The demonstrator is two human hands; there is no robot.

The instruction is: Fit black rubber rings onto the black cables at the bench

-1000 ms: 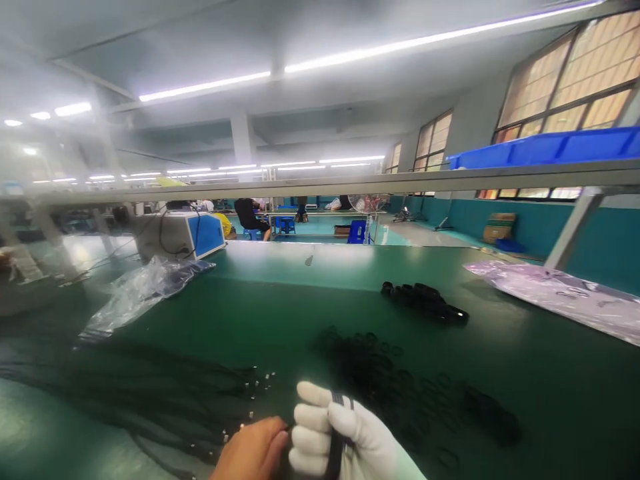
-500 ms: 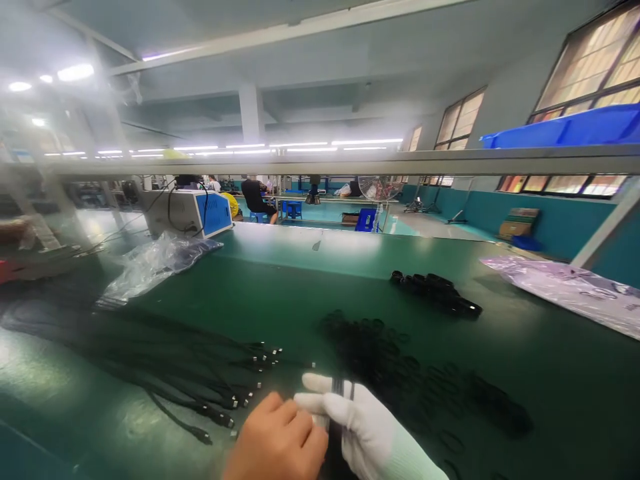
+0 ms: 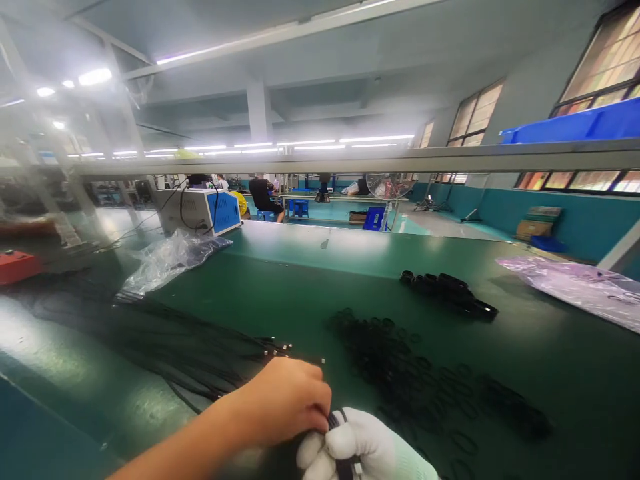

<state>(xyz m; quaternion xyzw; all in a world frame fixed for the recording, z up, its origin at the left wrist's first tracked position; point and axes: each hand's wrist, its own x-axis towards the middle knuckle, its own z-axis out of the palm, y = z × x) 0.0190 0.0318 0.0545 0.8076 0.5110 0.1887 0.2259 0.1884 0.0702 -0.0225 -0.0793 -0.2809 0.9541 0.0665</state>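
Observation:
My bare left hand (image 3: pixel 287 403) is closed, its fingertips pinched at a thin black ring (image 3: pixel 342 416) beside the fingers of my right hand. My right hand (image 3: pixel 365 440), in a white glove, is curled around a black cable (image 3: pixel 345 469) with a light metal plug end showing below. The two hands touch, so part of the cable and ring is hidden. Just beyond them spreads a loose pile of black rings (image 3: pixel 385 353). Several black cables (image 3: pixel 200 353) with metal plug tips lie to the left, partly covered by my left forearm.
Coiled black cables (image 3: pixel 445 293) lie behind the rings, and a dark bundle (image 3: pixel 517 407) sits to the right. A clear plastic bag (image 3: pixel 173 260), a red box (image 3: pixel 19 267) and a pink plastic bag (image 3: pixel 575 287) rest on the green table (image 3: pixel 280 287). A shelf beam (image 3: pixel 330 163) crosses above.
My left hand has moved up and right over the right hand's fingers. The gloved fingers, stretched out before, are now curled in lower down. The view has shifted slightly left.

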